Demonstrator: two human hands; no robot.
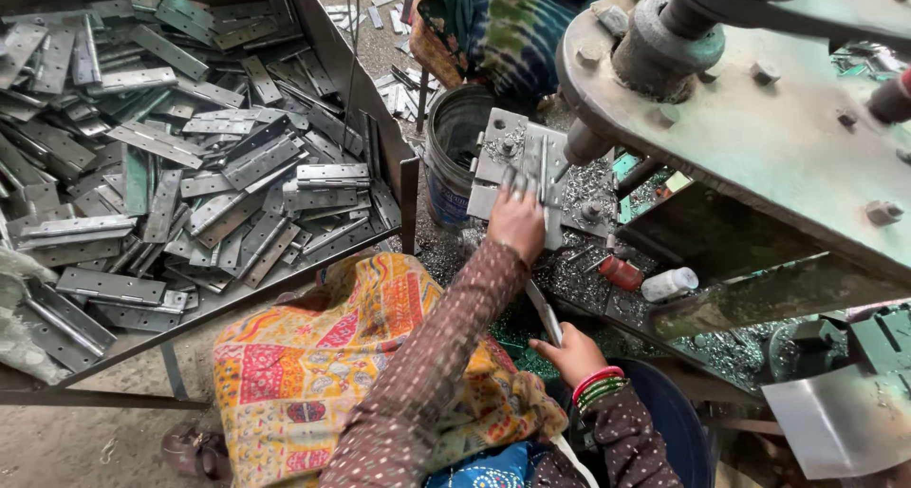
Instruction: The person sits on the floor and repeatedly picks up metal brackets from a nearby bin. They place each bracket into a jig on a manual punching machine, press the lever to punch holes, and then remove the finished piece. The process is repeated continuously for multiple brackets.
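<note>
Heap of grey metal hinges (190, 156) on a tray, dark bucket (454, 151), red-capped bottle (622, 272), white bottle (669, 284)

Even daylight lit the scene, soft shadows, mild glare on the heap of grey steel hinge plates (190, 156), edges slightly warped.
</note>
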